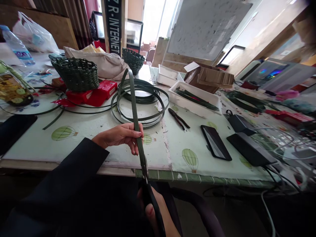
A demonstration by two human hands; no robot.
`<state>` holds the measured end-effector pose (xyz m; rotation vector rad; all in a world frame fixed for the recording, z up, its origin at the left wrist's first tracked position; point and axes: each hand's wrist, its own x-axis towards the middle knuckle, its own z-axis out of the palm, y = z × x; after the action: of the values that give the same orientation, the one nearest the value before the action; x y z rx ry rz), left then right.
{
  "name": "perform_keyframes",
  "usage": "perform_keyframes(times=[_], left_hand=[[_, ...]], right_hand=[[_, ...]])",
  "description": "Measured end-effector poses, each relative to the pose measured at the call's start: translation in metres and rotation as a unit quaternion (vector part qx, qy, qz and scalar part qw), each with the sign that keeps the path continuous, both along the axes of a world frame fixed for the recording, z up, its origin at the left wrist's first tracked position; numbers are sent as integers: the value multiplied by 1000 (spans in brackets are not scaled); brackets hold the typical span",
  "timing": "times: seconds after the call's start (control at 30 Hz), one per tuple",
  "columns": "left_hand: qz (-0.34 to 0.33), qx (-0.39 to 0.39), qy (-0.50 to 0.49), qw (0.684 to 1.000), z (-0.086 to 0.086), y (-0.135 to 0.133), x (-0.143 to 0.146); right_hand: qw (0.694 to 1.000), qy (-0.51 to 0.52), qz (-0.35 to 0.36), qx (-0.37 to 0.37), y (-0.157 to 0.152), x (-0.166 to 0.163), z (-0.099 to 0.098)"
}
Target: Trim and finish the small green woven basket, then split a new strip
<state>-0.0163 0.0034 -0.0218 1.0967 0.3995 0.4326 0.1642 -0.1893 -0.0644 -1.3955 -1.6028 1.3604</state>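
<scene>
My left hand [123, 136] pinches a dark green flat strap [134, 112] between thumb and fingers, above the table's front edge. The strap arches up from a loose coil [164, 108] of the same material and runs down through my fingers toward my lap. In my right hand [154, 210] is a pair of scissors [149, 194] with black handles, its blades pointing up along the lower end of the strap. Whether the blades touch the strap or lie around it I cannot tell. Part of my right hand is hidden behind the handles.
Pliers [178, 119] and a phone [216, 142] lie to the right. Behind them stands a white tray [204, 112] with green strips. Woven green baskets [77, 74] sit at the back left, one by red boxes [106, 92]. Cables and black cases crowd the right side.
</scene>
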Motion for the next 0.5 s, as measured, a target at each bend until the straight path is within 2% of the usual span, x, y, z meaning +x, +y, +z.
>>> perform_keyframes(times=[0.17,0.3,0.5], left_hand=[[-5,1,5,1000,0,-1,0],[-5,4,11,1000,1,-2,0],[-9,11,20,1000,2,-2,0]], right_hand=[[998,-3,-52,18,-2,-4,8],[999,0,-38,12,0,-2,6],[1000,24,11,-5,9,1,-8]])
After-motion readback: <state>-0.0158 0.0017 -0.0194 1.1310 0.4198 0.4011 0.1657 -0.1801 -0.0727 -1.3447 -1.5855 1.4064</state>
